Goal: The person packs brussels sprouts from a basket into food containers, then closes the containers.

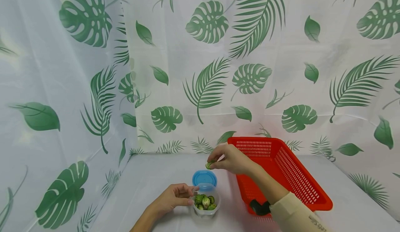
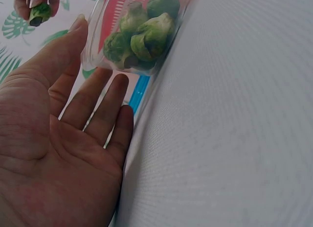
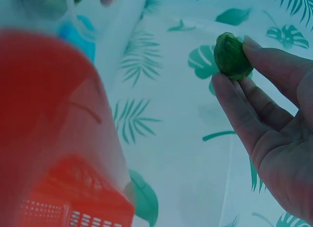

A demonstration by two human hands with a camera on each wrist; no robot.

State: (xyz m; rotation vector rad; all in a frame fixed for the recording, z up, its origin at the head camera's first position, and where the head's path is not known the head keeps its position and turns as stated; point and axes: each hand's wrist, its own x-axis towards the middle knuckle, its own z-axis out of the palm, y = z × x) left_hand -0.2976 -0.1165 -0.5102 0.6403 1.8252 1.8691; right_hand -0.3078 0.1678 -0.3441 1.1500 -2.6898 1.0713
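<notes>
My right hand (image 1: 229, 158) pinches a Brussels sprout (image 3: 232, 56) between thumb and fingertips, raised above the table beside the red basket. Several more Brussels sprouts (image 1: 205, 201) lie inside a small clear plastic container (image 2: 93, 46). At the container's left side is my left hand (image 1: 173, 198), its fingers fairly straight and the fingertips at the rim and wall. In the left wrist view its palm faces up and holds nothing. A blue lid (image 1: 204, 178) lies flat on the table just behind the container.
A red plastic basket (image 1: 301, 169) with slotted walls stands to the right, under my right forearm. Inside its near end lies a dark, rounded long thing (image 1: 260, 207), partly behind the sleeve. White cloth covers the table (image 1: 125, 197), and a leaf-print curtain (image 1: 215, 86) hangs behind.
</notes>
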